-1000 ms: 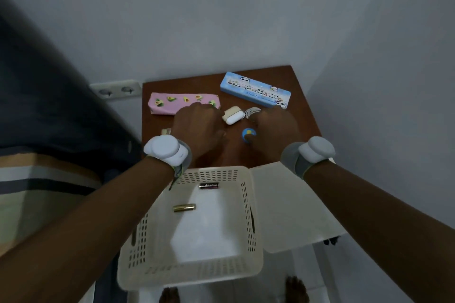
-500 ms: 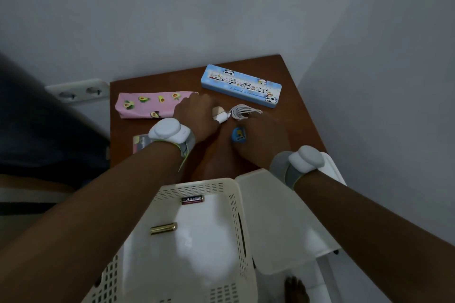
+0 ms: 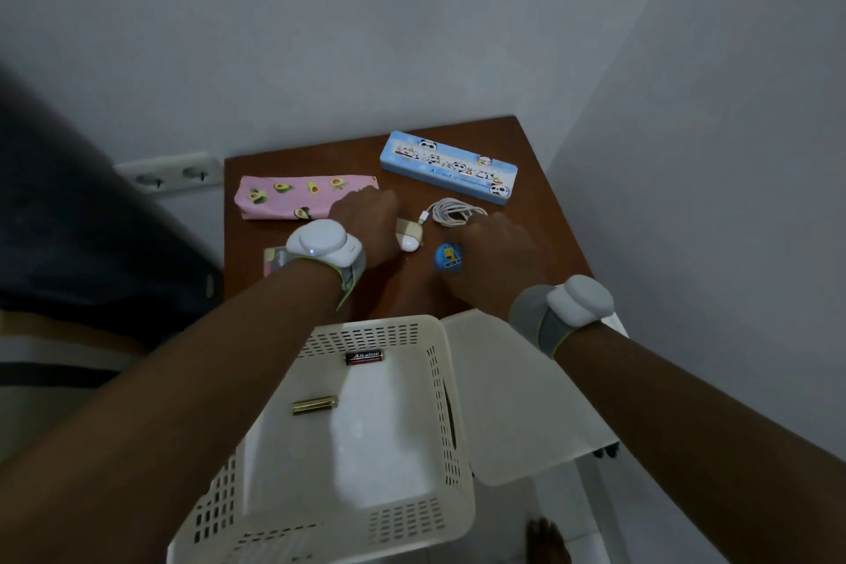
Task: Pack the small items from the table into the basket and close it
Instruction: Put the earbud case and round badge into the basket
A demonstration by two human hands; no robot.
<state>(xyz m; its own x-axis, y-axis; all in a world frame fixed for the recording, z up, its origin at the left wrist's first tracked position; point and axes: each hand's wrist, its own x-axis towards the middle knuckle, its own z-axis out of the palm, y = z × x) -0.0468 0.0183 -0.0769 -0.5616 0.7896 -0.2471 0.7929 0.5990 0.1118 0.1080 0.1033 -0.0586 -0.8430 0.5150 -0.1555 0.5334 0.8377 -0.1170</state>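
Observation:
On the brown table [image 3: 540,215], my left hand [image 3: 366,227] curls its fingers around a small beige and white earbud case [image 3: 409,237], which sits tilted. My right hand [image 3: 499,252] lies palm down. Its fingertips reach the right end of a coiled white cable [image 3: 451,212], and its thumb is next to a round blue item [image 3: 449,257]. I cannot see whether it grips either one. The white perforated basket [image 3: 439,380] stands open in front, with its lid [image 3: 517,398] folded out to the right. Inside lie a black battery [image 3: 364,357] and a gold tube [image 3: 315,404].
A pink avocado-print pouch [image 3: 284,197] lies at the table's back left, and a blue panda pencil case [image 3: 451,173] at the back right. A small card packet [image 3: 273,260] peeks out beside my left wrist. Walls close in behind and to the right. A wall socket [image 3: 169,174] sits to the left.
My left hand has closed on the earbud case and drawn it slightly toward me. The view has shifted, so the basket sits lower in frame. The cable and the blue item have not moved.

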